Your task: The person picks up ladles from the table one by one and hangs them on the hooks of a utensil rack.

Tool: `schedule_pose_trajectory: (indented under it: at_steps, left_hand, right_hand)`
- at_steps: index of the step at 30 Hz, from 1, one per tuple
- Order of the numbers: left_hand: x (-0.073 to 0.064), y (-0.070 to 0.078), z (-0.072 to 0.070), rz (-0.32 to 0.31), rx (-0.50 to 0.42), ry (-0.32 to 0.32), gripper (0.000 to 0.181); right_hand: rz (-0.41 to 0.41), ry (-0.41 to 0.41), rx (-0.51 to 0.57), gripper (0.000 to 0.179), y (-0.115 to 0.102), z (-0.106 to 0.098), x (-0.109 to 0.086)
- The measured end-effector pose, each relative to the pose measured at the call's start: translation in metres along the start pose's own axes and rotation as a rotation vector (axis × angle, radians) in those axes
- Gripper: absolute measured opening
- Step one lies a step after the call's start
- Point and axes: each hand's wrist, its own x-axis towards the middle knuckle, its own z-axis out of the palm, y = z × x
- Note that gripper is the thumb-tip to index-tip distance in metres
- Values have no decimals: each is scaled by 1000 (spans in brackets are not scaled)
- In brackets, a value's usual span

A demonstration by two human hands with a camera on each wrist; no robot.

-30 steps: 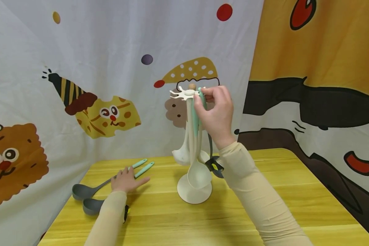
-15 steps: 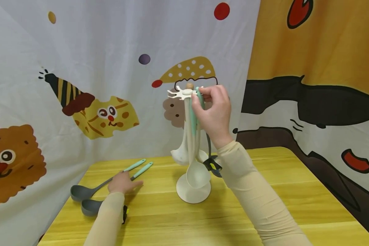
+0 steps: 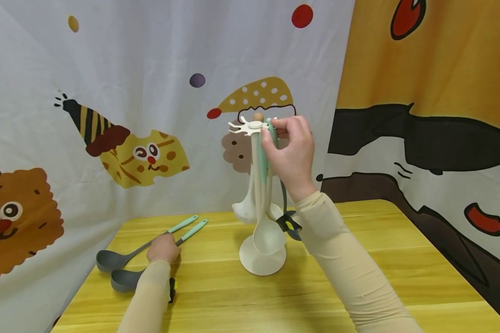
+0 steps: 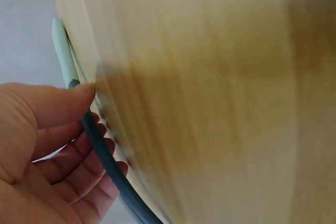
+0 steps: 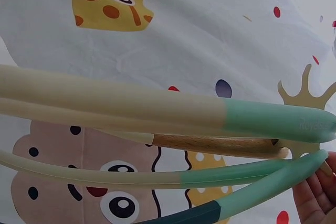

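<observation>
On the left of the table two dark grey ladles with mint handles lie side by side. The left hand [image 3: 163, 249] curls around the shaft of the nearer ladle [image 3: 125, 280]; in the left wrist view its thumb and fingers close about the dark shaft [image 4: 107, 161]. The farther ladle [image 3: 110, 261] lies just behind. At a white utensil stand [image 3: 262, 266], the right hand [image 3: 293, 150] pinches the top of a mint handle [image 5: 262, 190] with a dark grey shaft. The head of this grey utensil [image 3: 295, 235] is mostly hidden behind the wrist.
A cream ladle [image 3: 246, 208] and a cream spoon [image 3: 270, 238] hang from the stand's hooked top [image 3: 246, 126]. The stand is on a yellow wooden table [image 3: 216, 296]. A printed curtain [image 3: 158, 69] hangs close behind the table's back edge.
The left hand has drawn slightly back, and its thumb, stretched out before, is now tucked in as the fingers close on the nearer ladle's shaft. The right hand stays at the stand.
</observation>
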Motion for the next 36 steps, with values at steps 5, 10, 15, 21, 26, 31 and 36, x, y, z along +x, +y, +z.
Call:
schedule_pose_trajectory:
  at_steps: [5, 10, 15, 21, 26, 31, 36]
  left_hand:
    - [-1, 1, 0, -9, -5, 30, 12]
    - [-3, 3, -3, -10, 13, 37, 11]
    - [-5, 4, -4, -5, 17, 33, 14]
    - [-6, 5, -4, 17, 15, 34, 17]
    - [-6, 11, -5, 55, 23, 50, 14]
    - [-4, 20, -7, 100, 2, 88, 10]
    - [-4, 29, -10, 144, -20, 117, 9]
  right_hand:
    - [5, 10, 8, 23, -1, 0, 0]
    - [9, 10, 5, 23, -1, 0, 0]
    - [3, 2, -5, 23, 0, -1, 0]
    - [-2, 1, -11, 24, 0, 0, 0]
    - [-6, 4, -16, 23, 1, 0, 0]
    - [-8, 7, -15, 23, 1, 0, -1]
    - [-22, 9, -13, 22, 1, -1, -1]
